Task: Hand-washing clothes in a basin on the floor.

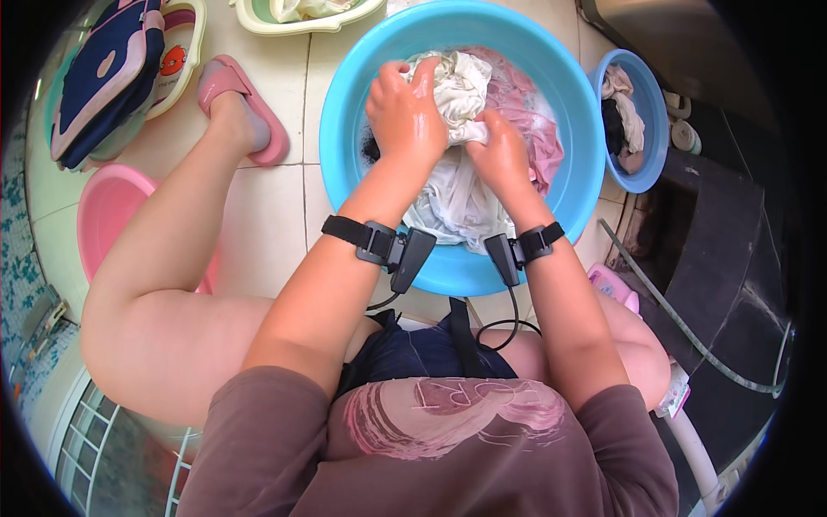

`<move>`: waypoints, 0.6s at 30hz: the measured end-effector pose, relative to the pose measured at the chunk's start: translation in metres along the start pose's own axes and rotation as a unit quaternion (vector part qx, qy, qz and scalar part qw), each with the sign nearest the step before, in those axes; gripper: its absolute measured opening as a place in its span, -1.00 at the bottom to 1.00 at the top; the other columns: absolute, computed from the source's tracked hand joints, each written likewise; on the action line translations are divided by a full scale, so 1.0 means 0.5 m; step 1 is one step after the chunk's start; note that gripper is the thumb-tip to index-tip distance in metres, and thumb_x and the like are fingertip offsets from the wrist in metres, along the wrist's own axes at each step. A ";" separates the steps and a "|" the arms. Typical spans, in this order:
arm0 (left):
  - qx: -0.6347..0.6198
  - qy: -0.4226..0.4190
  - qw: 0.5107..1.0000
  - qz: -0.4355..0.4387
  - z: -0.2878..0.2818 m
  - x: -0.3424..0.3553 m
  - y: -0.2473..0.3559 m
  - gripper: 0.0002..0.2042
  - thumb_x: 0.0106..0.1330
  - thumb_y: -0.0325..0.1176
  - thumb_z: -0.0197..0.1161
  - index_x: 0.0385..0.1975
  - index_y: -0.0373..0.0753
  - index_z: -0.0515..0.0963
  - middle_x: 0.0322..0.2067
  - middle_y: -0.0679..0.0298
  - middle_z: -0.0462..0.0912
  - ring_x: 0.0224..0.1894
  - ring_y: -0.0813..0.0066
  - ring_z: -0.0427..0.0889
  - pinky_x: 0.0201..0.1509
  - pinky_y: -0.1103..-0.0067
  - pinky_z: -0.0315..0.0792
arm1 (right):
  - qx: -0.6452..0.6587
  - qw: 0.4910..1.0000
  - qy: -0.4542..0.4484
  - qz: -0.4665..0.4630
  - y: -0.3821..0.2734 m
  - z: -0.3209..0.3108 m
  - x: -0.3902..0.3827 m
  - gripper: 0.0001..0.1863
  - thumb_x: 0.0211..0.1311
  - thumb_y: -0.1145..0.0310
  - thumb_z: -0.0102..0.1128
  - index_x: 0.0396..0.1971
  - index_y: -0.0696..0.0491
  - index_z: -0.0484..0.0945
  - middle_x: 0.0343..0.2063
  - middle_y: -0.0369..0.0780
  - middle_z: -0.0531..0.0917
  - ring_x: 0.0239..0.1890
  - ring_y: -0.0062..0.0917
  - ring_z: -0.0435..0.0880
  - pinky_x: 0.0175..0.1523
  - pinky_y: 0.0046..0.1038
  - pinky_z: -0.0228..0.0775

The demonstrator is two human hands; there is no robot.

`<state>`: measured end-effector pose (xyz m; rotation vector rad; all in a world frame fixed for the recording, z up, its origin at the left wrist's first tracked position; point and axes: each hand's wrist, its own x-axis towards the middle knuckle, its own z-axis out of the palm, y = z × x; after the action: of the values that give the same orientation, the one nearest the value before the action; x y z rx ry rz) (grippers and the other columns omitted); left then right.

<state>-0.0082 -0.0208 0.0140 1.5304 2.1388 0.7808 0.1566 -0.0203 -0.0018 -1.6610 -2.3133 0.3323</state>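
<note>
A large blue basin [351, 103] sits between my legs with wet laundry and suds in it. My left hand [403, 116] has its fingers curled on a crumpled white cloth [457, 86] at the upper part of the basin. My right hand [500, 151] grips the same cloth at its lower right end, with the thumb on top. Under the hands lie a pale white garment [457, 207] and pink fabric [525, 129], and a small dark piece shows at the left.
A smaller blue tub [642, 172] with clothes stands right. Pale basins [314, 24] and a navy-pink bag [103, 86] are at upper left; a pink basin [112, 207] is behind my left leg. A hose [689, 336] crosses a dark step [715, 224].
</note>
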 end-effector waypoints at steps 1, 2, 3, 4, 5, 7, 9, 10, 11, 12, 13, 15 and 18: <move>0.018 -0.030 0.998 0.061 -0.011 0.011 -0.012 -0.36 -0.01 -0.47 0.27 0.17 0.14 0.40 0.07 0.03 0.34 0.07 0.03 0.39 0.12 0.27 0.34 | 0.146 0.984 -0.057 0.079 -0.018 -0.028 0.007 -0.69 -0.05 0.37 0.18 -0.25 0.13 0.50 -0.38 -0.11 0.61 -0.22 -0.30 0.58 -0.13 -0.30 0.39; 0.029 -0.059 0.990 0.124 -0.023 0.022 -0.015 -0.33 0.00 -0.50 0.27 0.20 0.19 0.38 0.09 0.08 0.35 0.08 0.04 0.39 0.14 0.26 0.34 | 0.281 0.941 -0.111 0.155 -0.033 -0.062 0.015 -0.74 -0.03 0.40 0.13 -0.28 0.14 0.48 -0.41 -0.15 0.60 -0.24 -0.38 0.58 -0.15 -0.38 0.38; 0.039 -0.129 0.982 0.133 -0.037 0.031 -0.011 -0.29 0.01 -0.50 0.28 0.22 0.29 0.35 0.21 0.12 0.30 0.21 0.05 0.34 0.23 0.27 0.31 | 0.401 0.891 -0.136 0.165 -0.031 -0.086 0.020 -0.80 -0.04 0.47 0.02 -0.34 0.11 0.46 -0.48 -0.29 0.54 -0.33 -0.58 0.51 -0.21 -0.55 0.30; 0.037 -0.126 0.982 0.137 -0.039 0.032 -0.017 -0.29 0.01 -0.50 0.28 0.22 0.29 0.35 0.21 0.12 0.30 0.21 0.05 0.34 0.23 0.27 0.31 | 0.399 0.892 -0.132 0.164 -0.029 -0.117 0.023 -0.80 -0.04 0.47 0.02 -0.34 0.11 0.46 -0.48 -0.29 0.54 -0.33 -0.58 0.51 -0.21 -0.55 0.30; 0.049 -0.192 0.968 0.151 -0.035 0.031 -0.023 -0.28 0.00 -0.45 0.33 0.23 0.31 0.34 0.27 0.09 0.23 0.26 0.05 0.29 0.26 0.27 0.28 | 0.473 0.848 -0.158 0.179 -0.025 -0.154 0.027 -0.80 -0.07 0.50 0.01 -0.36 0.10 0.45 -0.49 -0.33 0.51 -0.34 -0.64 0.46 -0.22 -0.59 0.27; 0.057 -0.259 0.953 0.148 -0.032 0.020 -0.022 -0.31 -0.09 -0.28 0.46 0.15 0.26 0.41 0.37 0.08 0.09 0.35 0.06 0.22 0.31 0.25 0.24 | 0.584 0.768 -0.184 0.187 -0.019 -0.216 0.029 -0.75 -0.18 0.59 -0.06 -0.39 0.07 0.43 -0.45 -0.37 0.48 -0.37 -0.70 0.41 -0.26 -0.67 0.18; 0.045 -0.257 0.955 0.140 -0.039 0.009 -0.012 -0.38 -0.13 -0.22 0.49 0.06 0.21 0.48 0.37 0.09 0.11 0.35 0.05 0.21 0.31 0.24 0.24 | 0.682 0.686 -0.169 0.189 -0.010 -0.250 0.013 -0.70 -0.17 0.58 -0.12 -0.32 0.15 0.43 -0.38 -0.28 0.50 -0.33 -0.56 0.46 -0.14 -0.60 0.29; 0.034 -0.259 0.957 0.127 -0.043 0.005 -0.009 -0.44 -0.17 -0.17 0.52 -0.04 0.15 0.54 0.36 0.11 0.12 0.35 0.04 0.21 0.30 0.22 0.24 | 0.726 0.646 -0.154 0.175 -0.004 -0.259 0.005 -0.66 -0.16 0.57 -0.14 -0.28 0.19 0.44 -0.36 -0.25 0.51 -0.31 -0.49 0.49 -0.08 -0.55 0.34; 0.014 -0.168 0.965 0.201 -0.046 -0.003 -0.004 -0.59 -0.16 -0.18 0.49 -0.22 0.01 0.59 0.24 0.11 0.35 0.22 0.05 0.39 0.17 0.30 0.36 | 0.760 0.607 -0.114 0.201 0.009 -0.259 -0.012 -0.59 -0.10 0.54 -0.17 -0.17 0.26 0.44 -0.24 -0.14 0.56 -0.20 -0.37 0.55 0.08 -0.44 0.37; 0.014 -0.168 0.964 0.205 -0.051 0.010 -0.002 -0.59 -0.16 -0.18 0.49 -0.22 0.01 0.59 0.24 0.11 0.35 0.22 0.05 0.39 0.17 0.30 0.36 | 0.761 0.608 -0.109 0.200 0.023 -0.263 -0.025 -0.59 -0.10 0.54 -0.17 -0.17 0.26 0.44 -0.24 -0.14 0.56 -0.20 -0.37 0.55 0.08 -0.44 0.37; -0.053 -0.254 0.954 0.148 -0.057 0.031 -0.002 -0.62 -0.14 -0.21 0.47 -0.26 -0.06 0.58 0.09 0.12 0.48 0.06 0.13 0.49 0.07 0.37 0.40 | 0.813 0.535 -0.128 0.192 0.038 -0.266 -0.037 -0.57 -0.03 0.51 -0.17 -0.09 0.26 0.44 -0.14 -0.09 0.56 -0.11 -0.33 0.56 0.13 -0.41 0.36; -0.166 -0.316 0.933 0.053 -0.092 0.051 0.011 -0.66 -0.09 -0.30 0.41 -0.30 -0.22 0.51 -0.35 0.24 0.62 -0.35 0.42 0.56 -0.20 0.56 0.42 | 0.833 0.472 -0.138 0.252 0.027 -0.277 -0.048 -0.50 0.32 0.20 -0.08 0.12 0.25 0.36 0.10 -0.03 0.50 0.10 -0.29 0.53 0.22 -0.36 0.35; -0.279 -0.247 0.927 0.034 -0.146 0.064 0.040 -0.62 -0.06 -0.35 0.39 -0.22 -0.24 0.46 -0.37 0.30 0.58 -0.32 0.55 0.51 -0.19 0.59 0.41 | 0.700 0.608 -0.197 0.319 0.024 -0.259 -0.050 -0.26 0.32 -0.13 -0.01 0.23 0.20 0.27 0.12 -0.06 0.49 0.15 -0.32 0.50 0.21 -0.37 0.37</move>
<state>-0.0485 -0.0011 0.0828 1.3136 1.3534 0.8242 0.2202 -0.0366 0.1132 -1.2943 -0.6657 2.0947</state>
